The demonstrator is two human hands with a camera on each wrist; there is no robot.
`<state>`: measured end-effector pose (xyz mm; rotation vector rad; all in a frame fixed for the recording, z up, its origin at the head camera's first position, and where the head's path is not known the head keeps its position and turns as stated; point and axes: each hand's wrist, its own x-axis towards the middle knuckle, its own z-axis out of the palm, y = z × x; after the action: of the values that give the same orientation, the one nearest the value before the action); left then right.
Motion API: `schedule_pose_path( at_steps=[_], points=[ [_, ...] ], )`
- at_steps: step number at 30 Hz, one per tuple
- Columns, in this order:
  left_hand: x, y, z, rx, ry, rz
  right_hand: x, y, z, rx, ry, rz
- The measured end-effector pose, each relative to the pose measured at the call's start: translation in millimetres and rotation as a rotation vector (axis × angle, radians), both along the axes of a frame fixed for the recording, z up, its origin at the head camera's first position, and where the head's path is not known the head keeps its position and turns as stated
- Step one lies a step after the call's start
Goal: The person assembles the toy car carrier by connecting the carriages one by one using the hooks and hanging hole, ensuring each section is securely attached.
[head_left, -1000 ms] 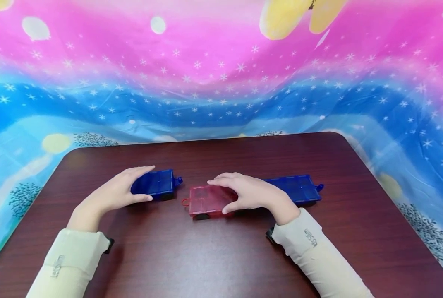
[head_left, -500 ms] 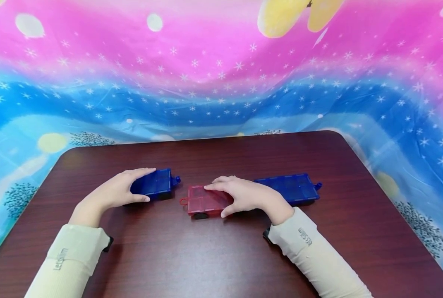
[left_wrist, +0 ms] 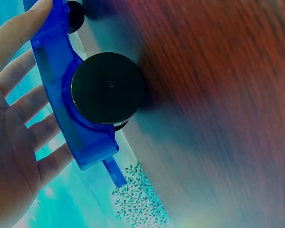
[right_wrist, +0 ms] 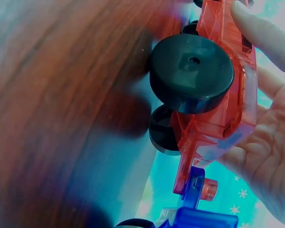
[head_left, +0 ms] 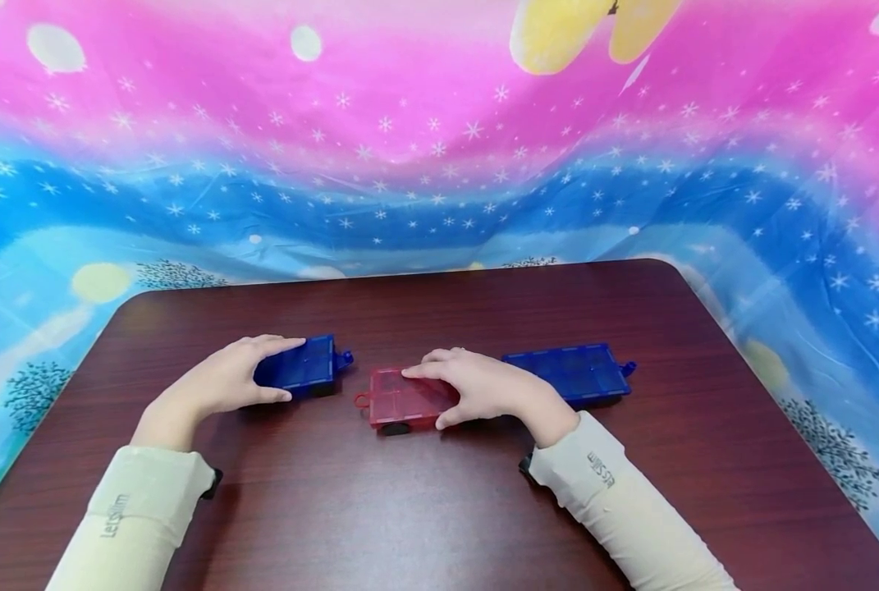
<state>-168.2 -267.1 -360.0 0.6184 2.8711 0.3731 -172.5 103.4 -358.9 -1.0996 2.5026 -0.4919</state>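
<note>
Three flat, see-through toy wagons on black wheels stand on the table. My left hand (head_left: 221, 380) grips the left blue wagon (head_left: 306, 365) across its sides, thumb nearest me; its hitch peg (head_left: 345, 359) points right. My right hand (head_left: 491, 386) grips the red wagon (head_left: 402, 398) by its sides. The red loop (head_left: 361, 400) on its left end lies close to that peg, apart from it. Behind the right hand is another blue wagon (head_left: 579, 373). The right wrist view shows the red wagon's hitch peg (right_wrist: 209, 190) through a blue hitch loop (right_wrist: 194, 187).
The dark brown wooden table (head_left: 380, 509) has rounded far corners. A pink and blue patterned cloth (head_left: 424, 164) hangs behind it and round both sides. Both wrists carry black straps beneath cream sleeves (head_left: 132, 509).
The head view has shifted slightly. The left blue wagon, in the left hand, has moved a touch left from the red one. Both hands keep their grips.
</note>
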Motion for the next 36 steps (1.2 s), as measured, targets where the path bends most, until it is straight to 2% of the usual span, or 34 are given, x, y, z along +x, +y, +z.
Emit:
schedule_pose_path(
  at_steps=[11,21,36],
  points=[
    [8.4,-3.4,2.4,-0.009,0.01,0.006,-0.5,2.2,-0.6,-0.011,0.007,0.009],
    [20.0,-2.2,9.0,-0.017,-0.002,0.036,-2.6,4.4,-1.5,-0.035,0.012,0.021],
    [37.5,-3.8,18.8,-0.039,0.005,0.037,-4.0,7.0,-2.7,-0.051,0.002,0.021]
  ],
)
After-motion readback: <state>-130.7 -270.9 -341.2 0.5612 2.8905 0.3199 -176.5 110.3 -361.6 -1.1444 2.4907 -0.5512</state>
